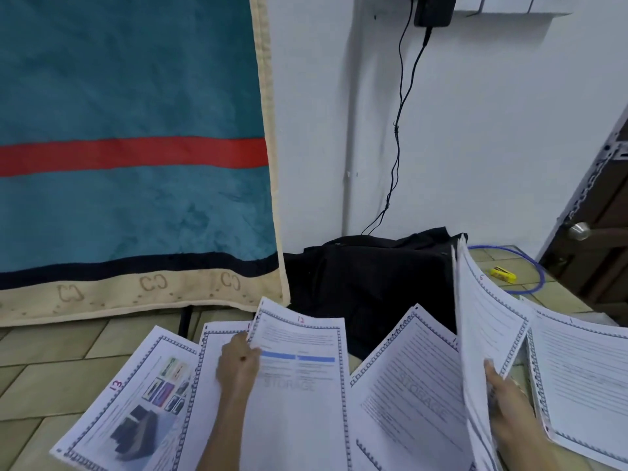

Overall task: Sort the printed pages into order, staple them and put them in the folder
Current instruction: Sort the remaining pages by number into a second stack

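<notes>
Printed pages with blue-patterned borders lie spread on the tiled floor. Page 13 [136, 399], with photos, lies at the far left. My left hand [238, 365] pinches the left edge of page 12 [299, 375], lifting it above another sheet [212, 368]. My right hand [506, 402] grips a stack of several pages [486, 331] held upright and bent. A text page [404, 385] lies between my hands, and another page [584, 375] lies at the far right. No stapler or folder is in view.
A teal blanket [129, 147] with a red stripe hangs at the left. Black fabric [370, 277] is heaped against the white wall. A yellow object [503, 273] and a blue cable loop [537, 266] lie on the floor at the right, near a brown door [601, 232].
</notes>
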Demonstrator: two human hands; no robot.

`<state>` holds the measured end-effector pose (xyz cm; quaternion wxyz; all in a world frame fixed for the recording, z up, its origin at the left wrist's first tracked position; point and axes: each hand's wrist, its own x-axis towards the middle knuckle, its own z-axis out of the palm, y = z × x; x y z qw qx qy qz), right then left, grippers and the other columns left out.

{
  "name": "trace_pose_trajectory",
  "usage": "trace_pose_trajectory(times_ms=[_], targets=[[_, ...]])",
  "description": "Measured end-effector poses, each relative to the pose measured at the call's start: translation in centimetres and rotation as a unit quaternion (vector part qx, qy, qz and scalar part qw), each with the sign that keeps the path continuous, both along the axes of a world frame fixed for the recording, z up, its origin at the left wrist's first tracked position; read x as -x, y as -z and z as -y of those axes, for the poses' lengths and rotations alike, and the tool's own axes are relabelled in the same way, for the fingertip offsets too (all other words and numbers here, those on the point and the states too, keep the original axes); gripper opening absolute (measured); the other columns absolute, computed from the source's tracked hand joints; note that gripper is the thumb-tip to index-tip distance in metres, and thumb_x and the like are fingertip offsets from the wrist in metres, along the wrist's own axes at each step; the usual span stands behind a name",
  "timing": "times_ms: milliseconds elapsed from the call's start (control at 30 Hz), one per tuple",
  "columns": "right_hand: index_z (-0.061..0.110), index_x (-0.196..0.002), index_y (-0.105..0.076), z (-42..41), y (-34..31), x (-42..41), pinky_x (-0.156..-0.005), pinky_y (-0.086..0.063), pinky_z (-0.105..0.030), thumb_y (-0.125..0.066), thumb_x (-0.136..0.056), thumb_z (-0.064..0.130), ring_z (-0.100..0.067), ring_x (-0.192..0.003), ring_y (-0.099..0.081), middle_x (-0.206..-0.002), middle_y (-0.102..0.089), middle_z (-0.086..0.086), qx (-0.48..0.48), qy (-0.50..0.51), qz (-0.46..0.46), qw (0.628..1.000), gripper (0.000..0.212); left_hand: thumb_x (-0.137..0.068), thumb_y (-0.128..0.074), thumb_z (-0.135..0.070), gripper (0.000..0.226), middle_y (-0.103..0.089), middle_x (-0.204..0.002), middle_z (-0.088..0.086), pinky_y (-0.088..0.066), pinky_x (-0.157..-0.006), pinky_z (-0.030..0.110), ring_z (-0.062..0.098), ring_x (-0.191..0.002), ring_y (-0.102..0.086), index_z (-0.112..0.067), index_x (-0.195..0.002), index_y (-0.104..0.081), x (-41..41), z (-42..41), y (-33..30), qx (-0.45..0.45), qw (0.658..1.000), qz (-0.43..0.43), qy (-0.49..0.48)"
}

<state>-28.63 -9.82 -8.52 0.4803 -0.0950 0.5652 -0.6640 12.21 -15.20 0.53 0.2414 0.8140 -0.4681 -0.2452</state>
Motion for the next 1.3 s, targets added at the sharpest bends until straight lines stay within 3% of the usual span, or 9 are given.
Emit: trace_pose_trajectory(times_ms=[67,133,300,533,633,733,967,1167,1300], targets=[[0.008,-0.146,-0.03,0.0,-2.8,-0.8,-0.082,-0.051,-0.041,-0.073,-0.069,0.039,-0.025,-0.096,-0.063,-0.126,-0.06,-0.011,-0.018,-0.095,0.021,0.995,0.093,-0.089,-0.055,-0.011,0.036,-0.055,-0.124,0.014,-0.044,-0.088,0.039,0.031,-0.11,-0.052,-0.007,-0.123,-0.046,0.7,0.1,0.6,-0.012,0.993,0.117,-0.026],[0.007,-0.143,-0.035,-0.3,-3.9,-1.4,-0.073,-0.056,-0.039,-0.069,-0.076,0.035,-0.023,-0.09,-0.066,-0.107,-0.069,-0.006,0.014,-0.08,0.017,0.997,0.08,-0.087,-0.059,-0.004,0.044,-0.053,-0.124,0.014,-0.048,-0.087,0.035,0.027,-0.106,-0.053,-0.004,-0.128,-0.041,3.0,0.2,0.8,0.096,0.982,0.161,-0.025],[0.001,-0.133,-0.046,-0.4,-4.4,-1.9,-0.073,-0.056,-0.038,-0.05,-0.094,0.026,-0.031,-0.102,-0.06,-0.113,-0.064,-0.012,0.018,-0.081,0.027,0.996,0.047,-0.095,-0.049,-0.017,0.039,-0.058,-0.128,0.007,-0.043,-0.1,0.022,0.014,-0.113,-0.055,-0.006,-0.133,-0.047,12.6,-0.2,0.7,0.015,0.955,-0.108,0.276],[0.016,-0.095,-0.071,-0.2,-4.3,-1.6,-0.049,-0.057,-0.029,-0.073,-0.047,0.035,-0.01,-0.068,-0.072,-0.079,-0.075,0.006,0.097,-0.086,0.075,0.989,0.051,-0.091,-0.051,-0.023,0.014,-0.065,-0.093,0.005,-0.047,-0.081,0.029,0.025,-0.096,-0.063,-0.016,-0.092,-0.064,16.8,0.7,0.9,-0.035,0.942,-0.067,0.327],[0.023,-0.07,-0.079,-0.2,-4.0,-1.2,-0.05,-0.057,-0.027,-0.057,-0.074,0.031,-0.011,-0.068,-0.072,-0.081,-0.075,0.006,0.131,-0.08,0.095,0.984,0.024,-0.08,-0.071,-0.016,0.006,-0.063,-0.074,-0.008,-0.053,-0.076,0.021,0.01,-0.078,-0.064,-0.016,-0.085,-0.069,16.0,1.2,0.4,-0.008,0.933,-0.205,0.295],[0.017,-0.106,-0.071,-0.1,-3.9,-1.1,-0.059,-0.06,-0.031,-0.042,-0.094,0.032,-0.013,-0.075,-0.072,-0.105,-0.071,0.001,0.124,-0.07,0.1,0.985,0.035,-0.062,-0.085,-0.014,0.024,-0.066,-0.076,-0.008,-0.054,-0.072,0.022,0.012,-0.076,-0.065,-0.02,-0.074,-0.065,14.4,1.7,-0.2,0.024,0.931,-0.302,0.203],[0.016,-0.115,-0.062,0.2,-4.1,-2.8,-0.076,-0.056,-0.044,-0.067,-0.067,0.039,-0.021,-0.088,-0.071,-0.124,-0.061,-0.012,0.116,-0.109,0.117,0.98,0.054,-0.089,-0.062,-0.02,0.021,-0.07,-0.101,0.006,-0.054,-0.086,0.032,0.017,-0.089,-0.066,-0.009,-0.106,-0.067,11.6,2.7,0.8,-0.001,0.866,-0.489,0.108],[0.016,-0.112,-0.064,0.6,-3.6,-3.0,-0.08,-0.054,-0.047,-0.063,-0.073,0.039,-0.029,-0.11,-0.059,-0.13,-0.057,-0.016,0.119,-0.109,0.12,0.979,0.045,-0.064,-0.084,-0.009,0.036,-0.071,-0.096,0.005,-0.052,-0.088,0.031,0.02,-0.092,-0.066,-0.01,-0.096,-0.068,10.6,2.8,2.2,0.039,0.881,-0.471,0.023],[0.017,-0.093,-0.077,0.6,-3.5,-3.1,-0.072,-0.059,-0.041,-0.064,-0.069,0.039,-0.023,-0.096,-0.069,-0.122,-0.064,-0.012,0.11,-0.113,0.112,0.981,0.035,-0.086,-0.066,-0.014,0.02,-0.069,-0.107,0.012,-0.052,-0.09,0.037,0.025,-0.095,-0.065,-0.005,-0.103,-0.064,10.6,2.8,2.4,0.027,0.879,-0.475,0.022]])
